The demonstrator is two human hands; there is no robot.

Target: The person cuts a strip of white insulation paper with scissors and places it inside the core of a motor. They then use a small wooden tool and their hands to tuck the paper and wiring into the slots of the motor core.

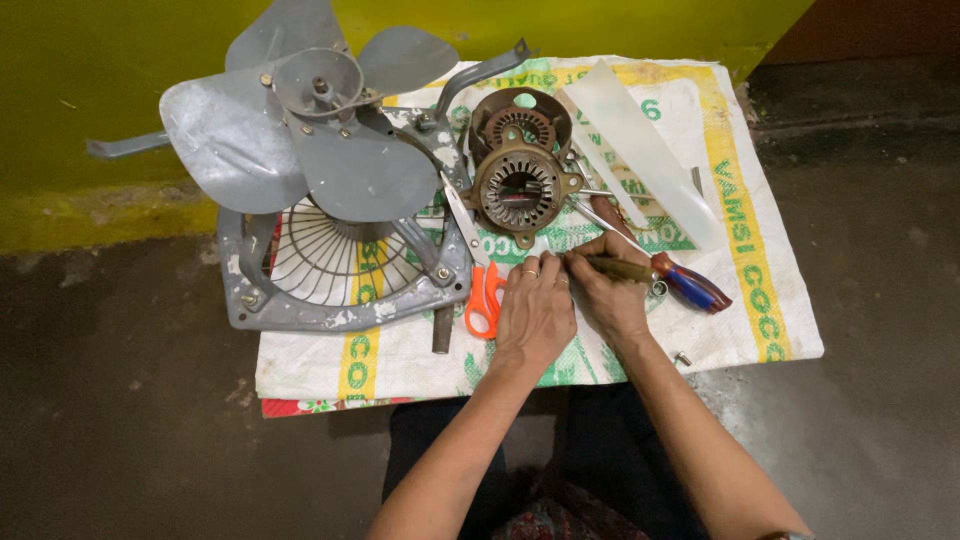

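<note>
My left hand lies palm down on the white woven sack, fingers together near the base of the brown motor stator; what its fingertips press is hidden. My right hand grips a slim brownish tool pointing left toward the left fingertips. Just right of that hand lies a screwdriver with a red and blue handle. Orange-handled scissors rest left of my left hand.
A grey fan frame with wire guard and grey fan blades fills the left of the sack. A translucent white strip lies at the upper right. A small screw sits near the sack's front edge. A yellow-green wall stands behind.
</note>
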